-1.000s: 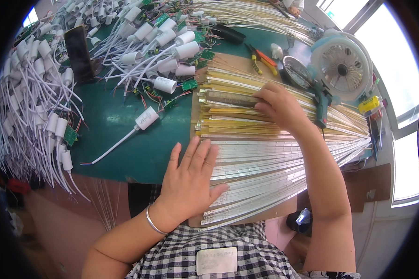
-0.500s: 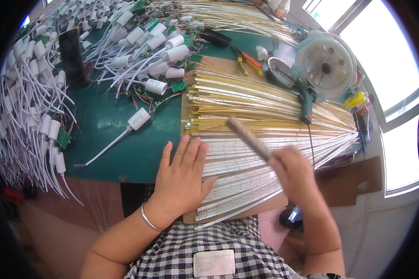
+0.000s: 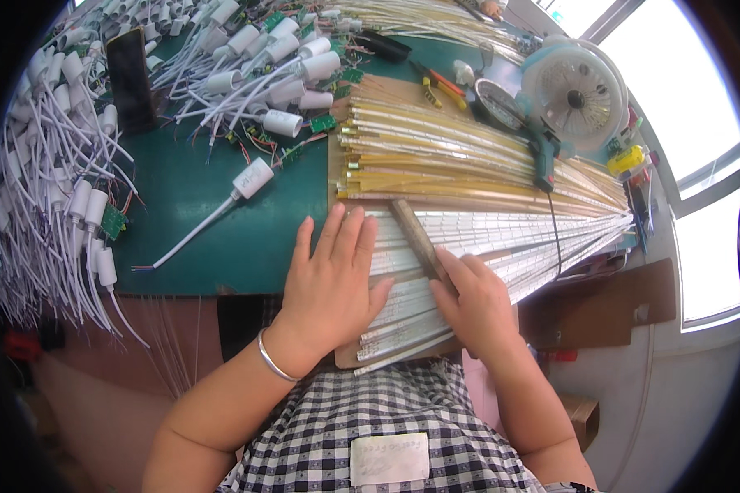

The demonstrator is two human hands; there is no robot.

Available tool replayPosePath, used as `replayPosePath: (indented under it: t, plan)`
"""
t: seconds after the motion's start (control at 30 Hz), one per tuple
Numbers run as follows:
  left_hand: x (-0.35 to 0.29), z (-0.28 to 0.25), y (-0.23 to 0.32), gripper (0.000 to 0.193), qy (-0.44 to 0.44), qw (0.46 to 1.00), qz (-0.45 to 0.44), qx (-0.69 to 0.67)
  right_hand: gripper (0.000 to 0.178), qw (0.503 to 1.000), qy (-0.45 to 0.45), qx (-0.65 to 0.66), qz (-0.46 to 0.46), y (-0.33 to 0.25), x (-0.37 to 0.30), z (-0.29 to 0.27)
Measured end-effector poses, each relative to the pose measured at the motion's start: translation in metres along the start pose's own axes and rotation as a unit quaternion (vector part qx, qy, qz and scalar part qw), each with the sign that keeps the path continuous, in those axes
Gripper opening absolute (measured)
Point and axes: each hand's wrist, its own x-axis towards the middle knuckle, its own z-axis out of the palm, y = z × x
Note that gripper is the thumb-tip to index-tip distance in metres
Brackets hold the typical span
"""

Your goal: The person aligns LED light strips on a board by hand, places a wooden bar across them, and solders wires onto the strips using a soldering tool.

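Note:
My left hand [image 3: 333, 275] lies flat with fingers stretched out, over the left ends of a fan of thin white LED strips [image 3: 469, 226]. Beside it, my right hand [image 3: 478, 304] grips the near end of a flat wooden stick [image 3: 415, 237], which lies slantwise across the white strips. Just beyond are more strips, yellowish side up [image 3: 444, 160]. Both groups narrow toward the right and rest on a brown board [image 3: 347, 355]. My fingers hide part of the strips' ends.
Left on the green table [image 3: 222, 242] is a single white lamp cap with cable [image 3: 252, 178]; heaps of similar caps [image 3: 279, 86] and a dark phone [image 3: 130, 80] lie behind. Cutters [image 3: 444, 85], a soldering gun [image 3: 543, 156] and a fan [image 3: 575, 99] stand at the far right.
My right hand has lowered the wooden stick from above the strips onto the white ones and moved left. My left hand stays flat on the strip ends. The view has shifted slightly.

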Motion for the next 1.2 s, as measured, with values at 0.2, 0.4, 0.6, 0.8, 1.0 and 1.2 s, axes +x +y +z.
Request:
replayPosePath:
  t: [0.2, 0.4, 0.6, 0.8, 1.0, 1.2]
  plan:
    - [0.001, -0.003, -0.006, 0.064, -0.029, 0.999, -0.009, -0.034, 0.041, 0.998, 0.035, -0.039, -0.036, 0.005, -0.003, 0.012]
    - [-0.002, -0.016, -0.003, 0.067, -0.003, 0.999, 0.008, -0.037, 0.045, 0.997, 0.055, -0.044, -0.041, 0.005, -0.005, 0.017]
    - [-0.030, -0.022, 0.011, 0.071, -0.096, 0.985, 0.136, -0.036, 0.048, 0.999, 0.005, 0.032, -0.026, 0.010, -0.010, 0.007]
    - [-0.027, -0.021, 0.006, 0.078, -0.114, 0.983, 0.142, -0.039, 0.055, 0.990, 0.045, -0.133, -0.015, 0.001, -0.041, -0.005]
    - [-0.024, -0.025, 0.006, 0.095, -0.143, 0.975, 0.160, -0.054, 0.047, 0.997, 0.010, -0.078, 0.019, -0.001, -0.039, 0.003]
    - [-0.025, -0.024, 0.006, 0.095, -0.147, 0.976, 0.152, -0.057, 0.044, 0.998, 0.010, -0.063, 0.008, -0.031, -0.033, 0.009]
